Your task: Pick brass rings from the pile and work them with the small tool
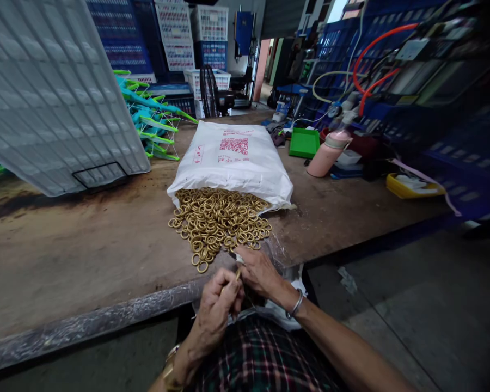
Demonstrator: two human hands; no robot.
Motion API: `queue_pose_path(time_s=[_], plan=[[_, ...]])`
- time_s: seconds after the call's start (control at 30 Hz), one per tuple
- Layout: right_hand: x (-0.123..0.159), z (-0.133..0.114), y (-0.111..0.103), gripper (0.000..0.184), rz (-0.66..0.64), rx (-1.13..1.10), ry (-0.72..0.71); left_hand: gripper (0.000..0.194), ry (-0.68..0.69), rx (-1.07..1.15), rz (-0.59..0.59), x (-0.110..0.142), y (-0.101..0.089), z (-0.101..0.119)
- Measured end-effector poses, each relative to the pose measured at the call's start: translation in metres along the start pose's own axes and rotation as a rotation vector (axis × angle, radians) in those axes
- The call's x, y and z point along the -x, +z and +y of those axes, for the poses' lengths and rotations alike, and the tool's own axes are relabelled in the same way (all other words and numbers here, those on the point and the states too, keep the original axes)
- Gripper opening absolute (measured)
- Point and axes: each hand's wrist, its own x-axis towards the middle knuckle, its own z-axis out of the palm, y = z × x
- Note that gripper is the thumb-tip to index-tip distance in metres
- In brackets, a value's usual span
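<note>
At the table's front edge my left hand (218, 305) is closed on a brass-coloured ring (237, 274), seen nearly edge-on between thumb and fingers. Close against it, my right hand (263, 275) is also closed. From its fingers sticks out a small tool with a dark tip (233, 255) and a pale part; its kind cannot be made out. Just beyond both hands lies a heap of brass-coloured rings (216, 223), spilling from the mouth of a white woven sack (204, 147) with red print. Below the hands, some white plastic (283, 316) is partly hidden by my arms.
A grey-white crate (65, 98) stands tilted at the left, beside turquoise and green plastic pieces (155, 117). To the right are a green tray (304, 142), a pink bottle (329, 155) and a yellow container (412, 188). Behind stand a fan (208, 90) and stacked crates (175, 35).
</note>
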Motion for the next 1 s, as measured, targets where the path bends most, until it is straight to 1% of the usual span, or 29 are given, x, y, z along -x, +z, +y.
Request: queue_pose_path(time_s=[0.03, 0.1, 0.17, 0.27, 0.43, 0.7, 0.87, 1.0], plan=[[-0.001, 0.000, -0.002, 0.021, 0.043, -0.001, 0.008, 0.032, -0.015, 0.025, 0.009, -0.001, 0.001, 0.000], [-0.002, -0.002, -0.005, 0.020, 0.094, -0.002, 0.008, 0.032, -0.037, 0.044, 0.072, -0.004, -0.001, -0.002], [-0.001, -0.007, -0.008, 0.019, 0.078, -0.009, -0.033, 0.034, -0.041, 0.031, 0.137, -0.008, -0.004, -0.003], [0.005, -0.016, -0.008, 0.019, 0.007, -0.007, -0.080, 0.036, -0.028, -0.003, 0.171, -0.010, -0.007, -0.001], [0.009, -0.025, -0.006, 0.020, -0.059, -0.004, -0.085, 0.038, -0.020, -0.063, 0.194, -0.007, -0.008, 0.001], [0.007, -0.027, -0.009, 0.020, -0.102, 0.040, -0.055, 0.039, 0.011, -0.100, 0.194, -0.007, -0.009, 0.000], [0.007, -0.026, -0.010, 0.020, -0.128, 0.046, -0.042, 0.037, 0.025, -0.093, 0.188, -0.006, -0.010, 0.000], [0.007, -0.030, -0.012, 0.018, -0.142, 0.064, -0.032, 0.037, 0.004, -0.042, 0.161, -0.005, -0.012, -0.003]])
